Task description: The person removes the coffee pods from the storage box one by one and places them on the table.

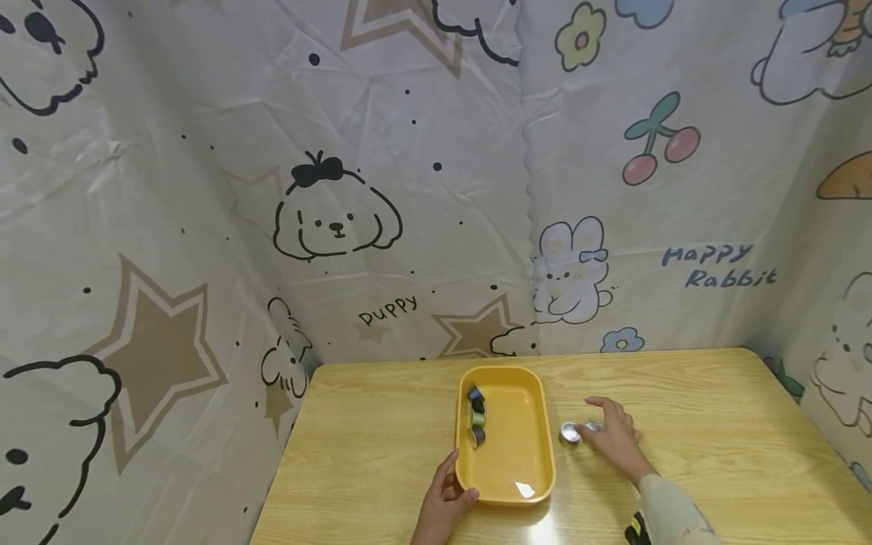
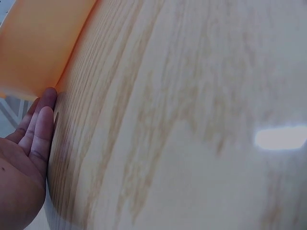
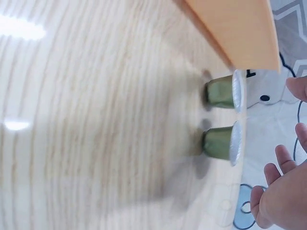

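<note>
Beside the right wall of a yellow rectangular tray (image 1: 514, 462), two green coffee capsules (image 3: 220, 143) stand upright on the wood-grain table (image 1: 371, 439), just apart from each other, foil lids (image 3: 236, 91) uppermost and long axes vertical. The right hand (image 1: 616, 435) is poised above them, thumb and fingers spread well apart; the right wrist view shows a gap between fingertips and foil, so it has hold of nothing. The governing relation is vertical: both capsules lie directly below this hand, much the nearer of the two, and the left capsule sits between the thumb side and the tray. The left hand (image 1: 443, 506) touches the tray's near left corner, its fingers nearly straight along the outside and nothing enclosed. Within the tray, four capsules (image 1: 478, 418) of differing colours form a row along the left wall.
</note>
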Demonstrator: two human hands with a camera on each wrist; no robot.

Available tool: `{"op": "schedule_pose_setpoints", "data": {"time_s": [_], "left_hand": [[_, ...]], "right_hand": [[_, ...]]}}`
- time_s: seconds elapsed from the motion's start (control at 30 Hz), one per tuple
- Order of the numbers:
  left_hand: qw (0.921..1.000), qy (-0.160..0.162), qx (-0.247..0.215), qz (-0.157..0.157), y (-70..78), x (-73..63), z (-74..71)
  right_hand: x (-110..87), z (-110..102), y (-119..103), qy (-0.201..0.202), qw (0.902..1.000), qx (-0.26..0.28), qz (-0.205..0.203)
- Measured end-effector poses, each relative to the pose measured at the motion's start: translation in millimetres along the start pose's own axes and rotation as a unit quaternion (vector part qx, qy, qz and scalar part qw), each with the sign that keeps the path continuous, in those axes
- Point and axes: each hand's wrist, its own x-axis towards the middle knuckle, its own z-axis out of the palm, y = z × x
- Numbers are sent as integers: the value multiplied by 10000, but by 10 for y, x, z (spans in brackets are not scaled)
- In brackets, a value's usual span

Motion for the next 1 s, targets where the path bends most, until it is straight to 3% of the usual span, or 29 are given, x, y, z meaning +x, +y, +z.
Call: {"op": "schedule_pose_setpoints", "data": {"time_s": [0.6, 1.0], "left_hand": [[9999, -98, 29, 41, -55, 49, -22], [9999, -80, 31, 62, -42, 16, -16]], "right_hand": [[40, 33, -436, 30, 9978, 415, -519], [8, 144, -630, -361, 9914, 1118, -570]]}}
